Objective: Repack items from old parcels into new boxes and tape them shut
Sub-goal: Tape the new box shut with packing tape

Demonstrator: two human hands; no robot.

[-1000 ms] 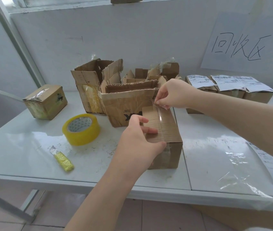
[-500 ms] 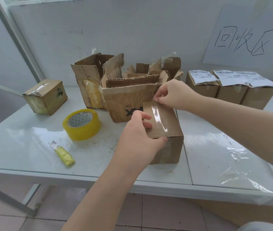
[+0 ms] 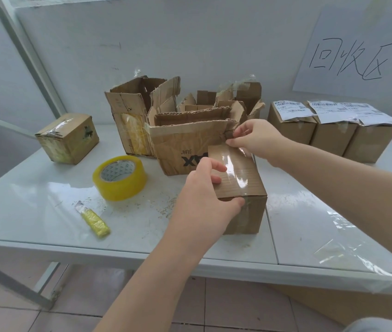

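Head view: left hand [image 3: 204, 200] grips the box [image 3: 250, 214] at its near corner, thumb curled on the edge. Beyond it, right hand [image 3: 254, 140] pinches the tape [image 3: 234, 170] at the far edge. Step: sealing. Next, probably: press the tape end down flat.

My box [image 3: 245, 212]: matt brown corrugated cardboard, glossy clear tape strip [image 3: 234, 170] on top; counter [image 3: 34, 200] smooth, glossy white; tape roll [image 3: 123, 188] shiny yellowish plastic.
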